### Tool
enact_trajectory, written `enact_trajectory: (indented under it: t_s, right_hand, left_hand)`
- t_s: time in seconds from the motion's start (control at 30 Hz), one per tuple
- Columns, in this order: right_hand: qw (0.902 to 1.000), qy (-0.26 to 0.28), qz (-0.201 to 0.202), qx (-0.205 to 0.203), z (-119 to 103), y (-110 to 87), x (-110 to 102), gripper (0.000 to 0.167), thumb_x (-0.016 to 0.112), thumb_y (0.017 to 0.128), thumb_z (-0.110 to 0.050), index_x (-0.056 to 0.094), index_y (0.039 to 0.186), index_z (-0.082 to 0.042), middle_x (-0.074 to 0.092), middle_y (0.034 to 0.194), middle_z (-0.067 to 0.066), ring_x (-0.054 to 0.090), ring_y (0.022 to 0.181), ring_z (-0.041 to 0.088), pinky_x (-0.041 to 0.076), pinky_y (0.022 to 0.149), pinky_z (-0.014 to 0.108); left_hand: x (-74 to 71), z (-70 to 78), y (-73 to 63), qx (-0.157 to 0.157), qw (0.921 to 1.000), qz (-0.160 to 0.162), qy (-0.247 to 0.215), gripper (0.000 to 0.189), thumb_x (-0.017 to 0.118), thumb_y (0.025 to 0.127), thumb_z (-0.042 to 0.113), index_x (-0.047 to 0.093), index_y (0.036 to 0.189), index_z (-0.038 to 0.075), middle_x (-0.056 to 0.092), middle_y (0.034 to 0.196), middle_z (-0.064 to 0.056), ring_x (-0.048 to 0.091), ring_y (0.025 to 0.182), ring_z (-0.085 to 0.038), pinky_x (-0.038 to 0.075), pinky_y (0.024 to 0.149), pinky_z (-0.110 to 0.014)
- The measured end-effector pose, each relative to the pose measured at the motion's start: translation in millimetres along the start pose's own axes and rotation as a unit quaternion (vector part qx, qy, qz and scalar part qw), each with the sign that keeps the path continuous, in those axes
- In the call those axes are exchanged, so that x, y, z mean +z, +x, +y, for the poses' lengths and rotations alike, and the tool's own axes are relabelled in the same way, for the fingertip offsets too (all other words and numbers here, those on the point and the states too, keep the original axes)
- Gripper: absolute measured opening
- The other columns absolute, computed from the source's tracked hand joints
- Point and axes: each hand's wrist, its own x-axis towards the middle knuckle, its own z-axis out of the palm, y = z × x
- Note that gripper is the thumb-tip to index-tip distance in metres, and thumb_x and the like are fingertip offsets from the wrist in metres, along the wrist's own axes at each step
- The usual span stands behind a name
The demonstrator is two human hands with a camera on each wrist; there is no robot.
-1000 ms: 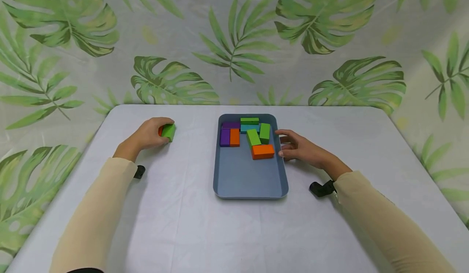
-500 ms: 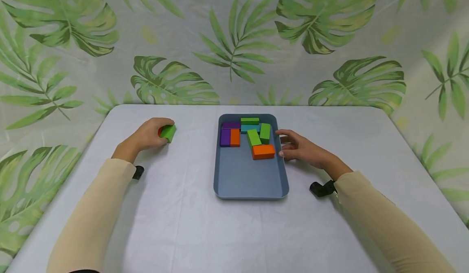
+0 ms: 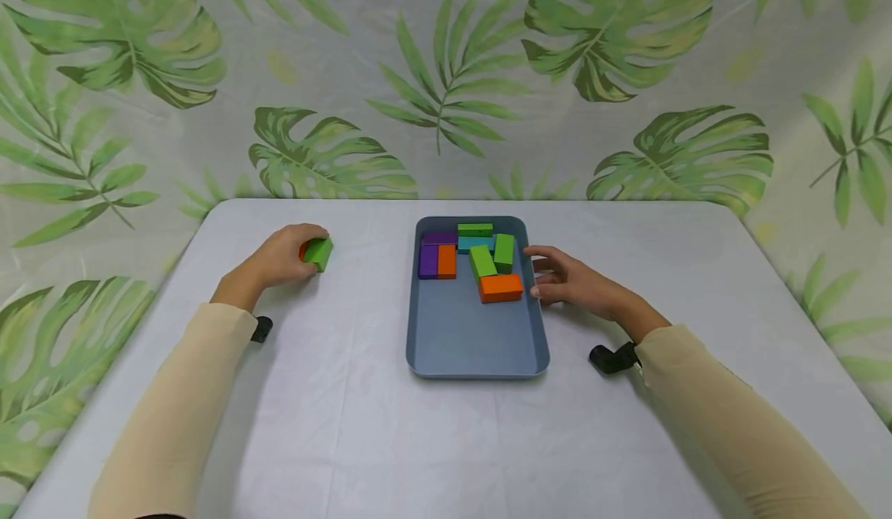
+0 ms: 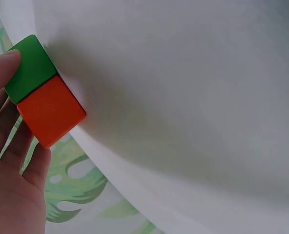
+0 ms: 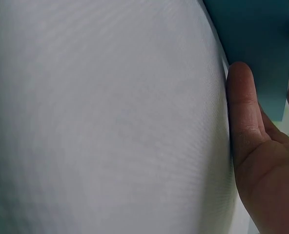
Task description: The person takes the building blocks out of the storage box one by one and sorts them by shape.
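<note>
"What's in your left hand?"

"My left hand, between nine and ten o'clock of the tray, is pinching a green block and an orange block side by side. My thumb presses the green one, and my fingers are behind the pair. Their visible faces are plain colour. Whether they touch the white tablecloth I can't tell."

"And the right?"

"My right hand sits just past two o'clock, fingers spread and relaxed, thumb apart from them, tips against the wall of the blue-grey tray."

"What lies in it?"

"Around eleven, a purple block across the back, with an upright purple block and a small orange block touching side by side. At twelve, a thin green block behind a teal block, then a slanting green block. One o'clock has another green block; at two, a wide orange block touches the slanting one's near end."
</note>
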Motion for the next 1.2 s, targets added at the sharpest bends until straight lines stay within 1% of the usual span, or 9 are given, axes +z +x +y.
enact_trajectory:
  t_s: [0.1, 0.17, 0.3, 0.37, 0.53, 0.7, 0.93, 1.1, 1.2]
  right_hand:
    - [1.0000, -0.003, -0.001, -0.004, -0.1, 0.6, 0.1, 0.080, 0.068, 0.093, -0.036, 0.021, 0.157, -0.026, 0.028, 0.160, 0.020, 0.044, 0.139, 0.041, 0.046, 0.109, 0.053]
    - [1.0000, -0.004, -0.002, -0.006, -0.3, 1.0, -0.2, 0.079, 0.068, 0.094, -0.035, 0.021, 0.157, -0.026, 0.028, 0.160, 0.019, 0.045, 0.139, 0.041, 0.046, 0.109, 0.053]
    - [1.0000, -0.002, -0.001, -0.006, -1.7, 1.1, -0.8, 0.079, 0.068, 0.094, -0.033, 0.021, 0.157, -0.026, 0.028, 0.160, 0.019, 0.044, 0.140, 0.040, 0.046, 0.109, 0.053]
    - [1.0000, -0.002, -0.002, -0.006, -2.2, 0.9, -1.1, 0.079, 0.068, 0.094, -0.033, 0.021, 0.157, -0.026, 0.028, 0.160, 0.019, 0.042, 0.141, 0.041, 0.045, 0.110, 0.054]
    - [1.0000, -0.001, -0.002, -0.004, -2.1, 0.6, -1.7, 0.080, 0.069, 0.094, -0.033, 0.021, 0.157, -0.026, 0.026, 0.161, 0.019, 0.039, 0.143, 0.041, 0.045, 0.110, 0.054]
    - [1.0000, 0.000, -0.003, 0.000, -1.5, 0.6, -1.4, 0.080, 0.069, 0.093, -0.034, 0.021, 0.157, -0.026, 0.025, 0.162, 0.018, 0.038, 0.143, 0.041, 0.045, 0.110, 0.054]
    - [1.0000, -0.004, -0.004, -0.004, -1.1, 1.0, -0.8, 0.080, 0.068, 0.094, -0.034, 0.019, 0.157, -0.025, 0.025, 0.161, 0.020, 0.040, 0.142, 0.042, 0.045, 0.110, 0.054]
    - [0.9999, -0.003, -0.008, -0.010, 0.0, 0.7, -0.9, 0.080, 0.067, 0.095, -0.033, 0.018, 0.158, -0.023, 0.023, 0.162, 0.021, 0.037, 0.143, 0.043, 0.046, 0.109, 0.054]
    - [0.9999, -0.004, -0.007, -0.010, -0.2, 1.1, -0.5, 0.080, 0.067, 0.095, -0.033, 0.018, 0.158, -0.023, 0.024, 0.162, 0.022, 0.040, 0.142, 0.043, 0.047, 0.109, 0.053]
  left_hand:
    - [-1.7, 0.6, -3.3, 0.004, 1.0000, 0.003, 0.006, 0.054, 0.063, 0.081, 0.000, 0.055, 0.135, -0.005, 0.054, 0.140, -0.027, 0.052, 0.123, -0.041, 0.042, 0.107, -0.058]
    - [-2.7, 1.5, -4.5, 0.009, 0.9999, 0.005, 0.012, 0.055, 0.063, 0.081, 0.000, 0.054, 0.135, -0.006, 0.052, 0.142, -0.027, 0.050, 0.127, -0.043, 0.041, 0.108, -0.058]
    - [-4.1, 7.0, -3.9, 0.020, 0.9994, 0.013, 0.023, 0.057, 0.065, 0.082, 0.004, 0.053, 0.137, -0.007, 0.046, 0.148, -0.027, 0.041, 0.138, -0.046, 0.035, 0.114, -0.059]
    - [-5.1, 13.8, -2.5, 0.026, 0.9991, 0.018, 0.028, 0.056, 0.065, 0.084, 0.006, 0.053, 0.137, -0.006, 0.044, 0.149, -0.026, 0.037, 0.141, -0.046, 0.032, 0.116, -0.059]
    - [-7.3, 43.6, 2.8, 0.050, 0.9974, 0.039, 0.033, 0.048, 0.064, 0.090, 0.012, 0.056, 0.135, -0.003, 0.046, 0.149, -0.021, 0.037, 0.142, -0.042, 0.029, 0.118, -0.058]
    - [-8.0, 79.9, 7.6, 0.085, 0.9947, 0.042, 0.040, 0.044, 0.063, 0.093, 0.015, 0.058, 0.134, 0.001, 0.052, 0.146, -0.018, 0.042, 0.140, -0.038, 0.033, 0.117, -0.055]
    - [-1.8, 120.4, 12.4, 0.136, 0.9900, 0.020, 0.034, 0.041, 0.062, 0.095, 0.017, 0.059, 0.134, 0.002, 0.058, 0.140, -0.014, 0.048, 0.137, -0.033, 0.037, 0.117, -0.051]
    - [9.7, 143.2, 14.8, 0.160, 0.9867, -0.006, 0.030, 0.039, 0.061, 0.096, 0.017, 0.060, 0.133, 0.005, 0.059, 0.139, -0.011, 0.051, 0.136, -0.030, 0.038, 0.117, -0.048]
    - [18.1, 156.2, 14.4, 0.175, 0.9843, -0.013, 0.022, 0.038, 0.061, 0.095, 0.016, 0.062, 0.131, 0.005, 0.061, 0.137, -0.012, 0.053, 0.133, -0.030, 0.040, 0.116, -0.047]
